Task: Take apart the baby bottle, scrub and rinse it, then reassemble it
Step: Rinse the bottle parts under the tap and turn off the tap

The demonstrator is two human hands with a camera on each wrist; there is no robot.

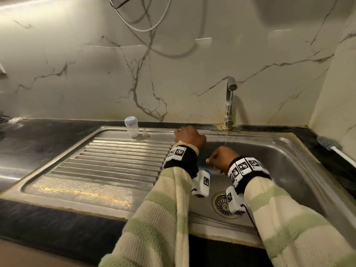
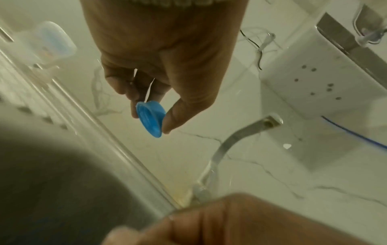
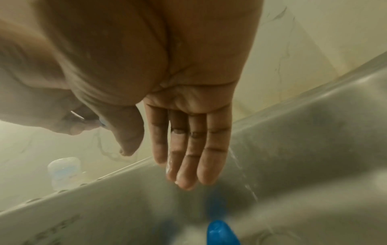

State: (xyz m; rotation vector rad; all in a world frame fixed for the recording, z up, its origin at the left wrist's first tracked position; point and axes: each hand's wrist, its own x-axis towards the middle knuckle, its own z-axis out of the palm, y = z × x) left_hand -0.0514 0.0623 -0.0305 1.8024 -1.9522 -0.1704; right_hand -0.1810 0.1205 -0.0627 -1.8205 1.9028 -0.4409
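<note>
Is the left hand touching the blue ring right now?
Touching. The left wrist view shows the left hand pinching the blue ring between thumb and fingers.

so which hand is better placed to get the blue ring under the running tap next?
Left, probably. The left hand already pinches the blue ring between thumb and fingertips, near the water stream. The right hand is closer to the stream, but open and holding nothing.
</note>
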